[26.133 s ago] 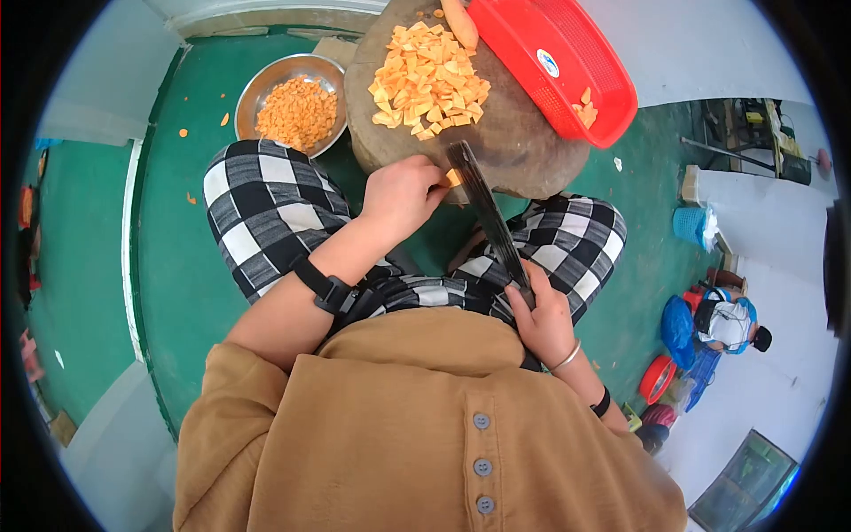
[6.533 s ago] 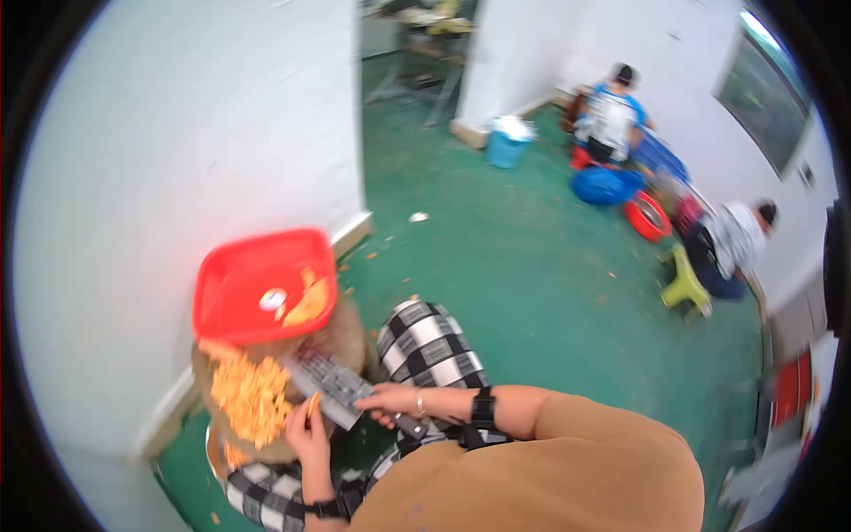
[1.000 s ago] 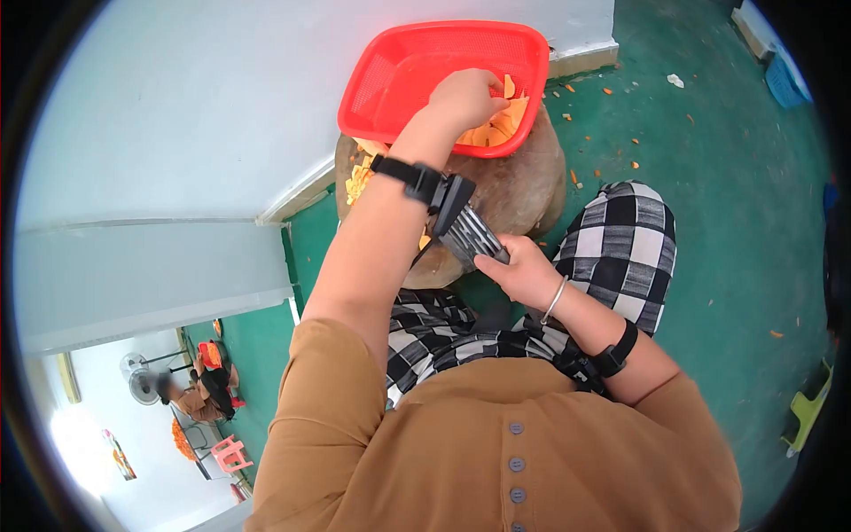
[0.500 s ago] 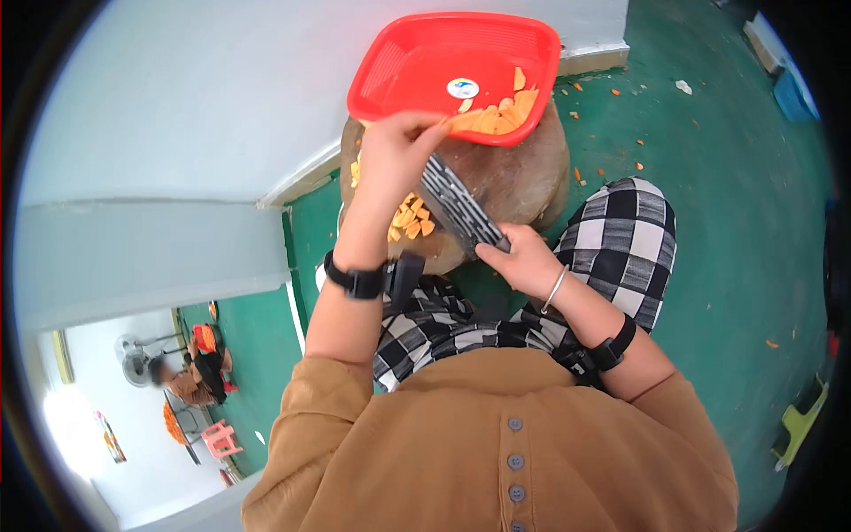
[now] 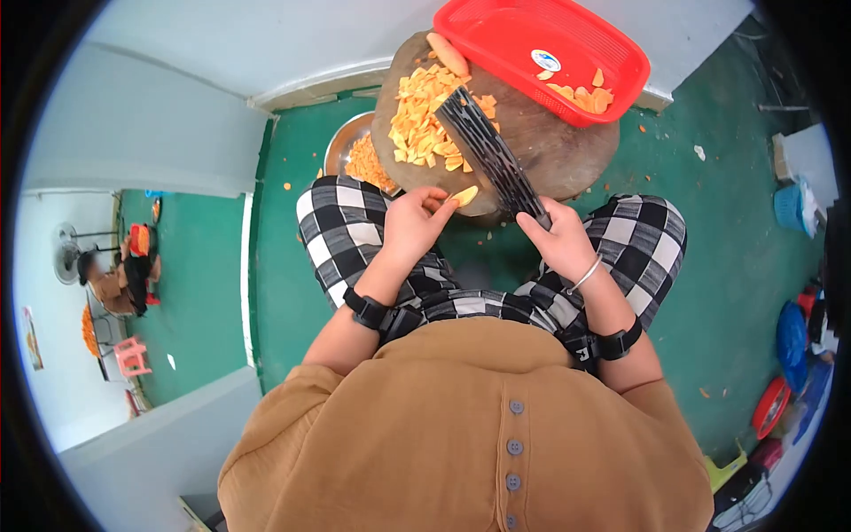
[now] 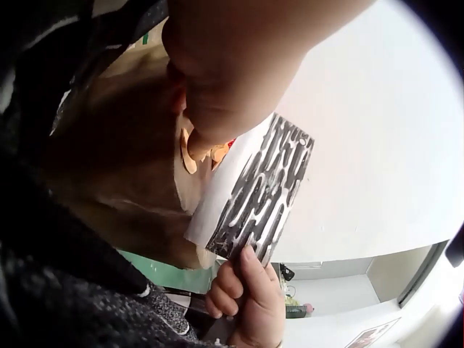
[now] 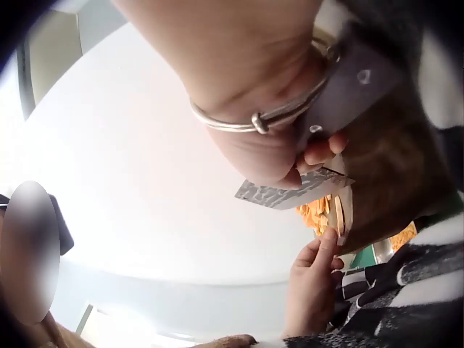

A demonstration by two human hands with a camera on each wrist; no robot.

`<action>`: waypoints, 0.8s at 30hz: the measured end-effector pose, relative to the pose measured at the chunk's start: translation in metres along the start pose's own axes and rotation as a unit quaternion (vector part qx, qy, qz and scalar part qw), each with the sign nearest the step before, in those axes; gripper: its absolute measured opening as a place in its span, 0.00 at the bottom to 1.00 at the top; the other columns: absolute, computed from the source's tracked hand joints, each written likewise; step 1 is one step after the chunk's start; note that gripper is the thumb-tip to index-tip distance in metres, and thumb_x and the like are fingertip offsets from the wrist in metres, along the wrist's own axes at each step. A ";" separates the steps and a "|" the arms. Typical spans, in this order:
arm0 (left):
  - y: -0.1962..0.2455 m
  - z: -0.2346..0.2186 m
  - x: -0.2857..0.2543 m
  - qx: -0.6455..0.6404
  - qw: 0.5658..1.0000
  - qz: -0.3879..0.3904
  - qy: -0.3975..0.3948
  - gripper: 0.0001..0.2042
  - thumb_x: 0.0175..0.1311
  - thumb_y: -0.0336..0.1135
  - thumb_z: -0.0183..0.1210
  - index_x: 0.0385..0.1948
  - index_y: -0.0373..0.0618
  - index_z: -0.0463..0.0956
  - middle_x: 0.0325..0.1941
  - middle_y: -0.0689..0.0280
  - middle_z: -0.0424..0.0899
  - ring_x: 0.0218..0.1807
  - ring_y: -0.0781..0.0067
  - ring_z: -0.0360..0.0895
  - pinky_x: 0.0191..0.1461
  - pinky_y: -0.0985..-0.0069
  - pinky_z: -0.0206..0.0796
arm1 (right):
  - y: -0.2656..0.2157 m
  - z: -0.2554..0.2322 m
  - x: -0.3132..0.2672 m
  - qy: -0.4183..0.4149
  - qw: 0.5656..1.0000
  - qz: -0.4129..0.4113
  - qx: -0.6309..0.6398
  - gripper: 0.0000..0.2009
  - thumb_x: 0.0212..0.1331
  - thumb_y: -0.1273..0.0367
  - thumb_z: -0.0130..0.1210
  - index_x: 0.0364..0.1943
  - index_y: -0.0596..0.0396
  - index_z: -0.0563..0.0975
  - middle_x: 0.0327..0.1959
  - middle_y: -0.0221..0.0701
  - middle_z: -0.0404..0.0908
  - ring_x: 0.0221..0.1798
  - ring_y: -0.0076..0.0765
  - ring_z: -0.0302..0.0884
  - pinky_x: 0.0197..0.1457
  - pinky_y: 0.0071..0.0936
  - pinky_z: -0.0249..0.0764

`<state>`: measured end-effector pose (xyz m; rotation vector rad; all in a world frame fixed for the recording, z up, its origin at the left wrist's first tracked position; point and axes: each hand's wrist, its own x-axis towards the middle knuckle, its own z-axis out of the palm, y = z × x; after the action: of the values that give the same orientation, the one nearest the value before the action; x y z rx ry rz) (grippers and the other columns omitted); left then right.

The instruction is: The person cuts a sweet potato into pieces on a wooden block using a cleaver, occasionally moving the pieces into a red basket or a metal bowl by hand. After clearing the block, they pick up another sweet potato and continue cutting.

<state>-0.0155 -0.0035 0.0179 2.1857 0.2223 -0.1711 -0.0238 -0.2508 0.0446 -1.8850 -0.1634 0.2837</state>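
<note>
In the head view my left hand (image 5: 412,223) pinches a thin orange vegetable slice (image 5: 465,196) between thumb and fingertips, at the near edge of the round wooden chopping block (image 5: 558,155). My right hand (image 5: 560,239) grips the handle of a cleaver (image 5: 492,155), its broad blade dark and streaked, tilted over the block. Beyond the blade lies a heap of cut orange pieces (image 5: 417,115), partly covered by it. In the left wrist view the cleaver blade (image 6: 264,188) stands above the right hand (image 6: 250,297). The right wrist view shows the left hand (image 7: 312,279) below the blade.
A red plastic basket (image 5: 496,35) with several orange slices rests on the block's far side, beside a whole peeled vegetable (image 5: 448,55). A metal bowl (image 5: 335,155) of small orange pieces stands left of the block. Walls rise behind; a person (image 5: 113,282) sits far left.
My left hand has come back from the red basket to the block's near edge, bringing a slice. The right hand keeps hold of the cleaver. The head view has turned, showing the bowl again.
</note>
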 end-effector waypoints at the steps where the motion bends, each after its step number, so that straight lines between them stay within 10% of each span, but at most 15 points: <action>1: 0.004 -0.001 -0.002 0.039 0.998 0.040 0.018 0.12 0.53 0.33 0.69 0.36 0.38 0.81 0.31 0.65 0.83 0.23 0.81 0.75 0.31 0.82 0.70 | -0.001 0.001 -0.001 -0.007 1.000 0.002 -0.007 0.12 0.59 0.66 0.56 0.39 0.63 0.77 0.23 0.38 0.78 0.27 0.34 0.77 0.36 0.31 0.72; 8: -0.004 0.014 0.013 0.020 0.966 0.257 0.026 0.12 0.49 0.29 0.68 0.36 0.41 0.81 0.33 0.64 0.81 0.25 0.72 0.76 0.32 0.77 0.70 | -0.018 0.006 -0.002 -0.019 0.989 -0.046 -0.139 0.12 0.58 0.67 0.56 0.43 0.58 0.77 0.26 0.46 0.79 0.31 0.53 0.79 0.35 0.38 0.73; 24: -0.004 0.025 0.016 0.041 0.977 0.208 0.015 0.07 0.50 0.31 0.67 0.30 0.43 0.83 0.29 0.62 0.80 0.25 0.70 0.78 0.30 0.76 0.70 | -0.027 0.009 -0.004 -0.032 0.947 -0.076 -0.311 0.12 0.57 0.66 0.57 0.44 0.51 0.78 0.21 0.41 0.79 0.29 0.50 0.79 0.35 0.42 0.74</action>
<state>-0.0019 -0.0205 -0.0028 2.2642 -0.2299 0.0900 -0.0298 -0.2346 0.0675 -2.4731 -0.4847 0.1986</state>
